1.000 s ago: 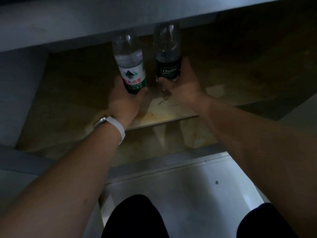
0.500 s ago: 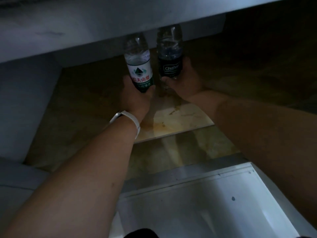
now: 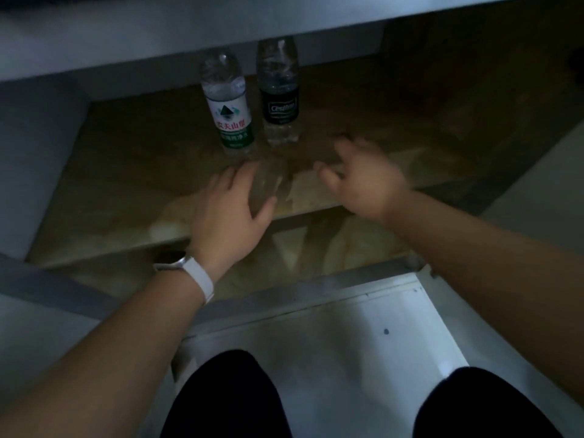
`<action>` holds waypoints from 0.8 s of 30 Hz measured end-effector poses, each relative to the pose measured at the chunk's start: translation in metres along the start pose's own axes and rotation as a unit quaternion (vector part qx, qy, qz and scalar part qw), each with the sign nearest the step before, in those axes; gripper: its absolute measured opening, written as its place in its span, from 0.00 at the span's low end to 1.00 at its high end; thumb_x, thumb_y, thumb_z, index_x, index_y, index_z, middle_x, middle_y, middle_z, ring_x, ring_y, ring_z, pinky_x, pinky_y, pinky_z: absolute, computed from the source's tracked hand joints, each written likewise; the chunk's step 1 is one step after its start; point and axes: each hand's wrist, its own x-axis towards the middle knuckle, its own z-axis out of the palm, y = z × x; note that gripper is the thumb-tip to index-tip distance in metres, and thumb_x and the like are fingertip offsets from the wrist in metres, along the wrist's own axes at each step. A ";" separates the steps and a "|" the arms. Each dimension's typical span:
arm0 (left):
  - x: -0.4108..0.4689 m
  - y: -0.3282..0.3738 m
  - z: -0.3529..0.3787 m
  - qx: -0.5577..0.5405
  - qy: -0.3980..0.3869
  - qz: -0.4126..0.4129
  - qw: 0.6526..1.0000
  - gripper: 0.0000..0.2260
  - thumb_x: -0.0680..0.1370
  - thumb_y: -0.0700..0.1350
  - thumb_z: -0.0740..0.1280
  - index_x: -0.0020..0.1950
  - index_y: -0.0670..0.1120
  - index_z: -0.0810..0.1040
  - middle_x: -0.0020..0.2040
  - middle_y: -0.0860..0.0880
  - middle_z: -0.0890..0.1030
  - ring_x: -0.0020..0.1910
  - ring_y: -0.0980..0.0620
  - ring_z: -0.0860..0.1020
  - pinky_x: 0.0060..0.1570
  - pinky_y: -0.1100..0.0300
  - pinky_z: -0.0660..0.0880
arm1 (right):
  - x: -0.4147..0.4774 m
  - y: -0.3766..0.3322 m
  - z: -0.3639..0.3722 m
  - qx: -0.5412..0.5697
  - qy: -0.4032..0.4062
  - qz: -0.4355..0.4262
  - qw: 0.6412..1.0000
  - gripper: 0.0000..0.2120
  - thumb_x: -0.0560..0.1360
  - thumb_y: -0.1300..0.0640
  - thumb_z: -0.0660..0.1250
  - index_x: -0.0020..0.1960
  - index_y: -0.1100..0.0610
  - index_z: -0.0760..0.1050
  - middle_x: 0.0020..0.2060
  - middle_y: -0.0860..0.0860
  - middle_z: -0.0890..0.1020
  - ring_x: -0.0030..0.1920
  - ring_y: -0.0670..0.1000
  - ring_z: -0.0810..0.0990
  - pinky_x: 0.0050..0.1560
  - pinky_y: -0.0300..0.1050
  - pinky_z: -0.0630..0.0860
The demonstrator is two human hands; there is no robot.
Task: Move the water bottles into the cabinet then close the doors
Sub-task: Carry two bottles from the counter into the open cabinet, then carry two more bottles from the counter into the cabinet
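Two clear plastic bottles, white-labelled [image 3: 230, 116] and dark-labelled [image 3: 279, 99], are standing on the wooden shelf [image 3: 126, 172]; left hand [image 3: 229, 210] and right hand [image 3: 363, 181], gripping them earlier, are hovering spread and empty.

A: What else is in view?
B: A white wristband [image 3: 197, 276] (dark face at its side), two dark trouser knees [image 3: 227, 396], and under them a pale panel [image 3: 347, 343] with one small dark spot [image 3: 386, 331].

Pretty dim and grainy overall. The cabinet [image 3: 126, 159] goes nearly black on the right, while the white panel [image 3: 316, 330] down front catches the most light. Right hand [image 3: 363, 181] is motion-blurred, and the edges bend.
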 end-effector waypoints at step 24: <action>-0.035 0.299 -0.248 0.066 -0.175 0.356 0.915 0.21 0.78 0.51 0.68 0.70 0.46 0.77 0.68 0.43 0.78 0.69 0.40 0.74 0.68 0.42 0.69 | -0.247 -0.035 -0.373 -0.119 -0.011 0.106 0.987 0.27 0.77 0.38 0.51 0.65 0.53 0.75 0.63 0.52 0.78 0.63 0.58 0.76 0.64 0.56 0.70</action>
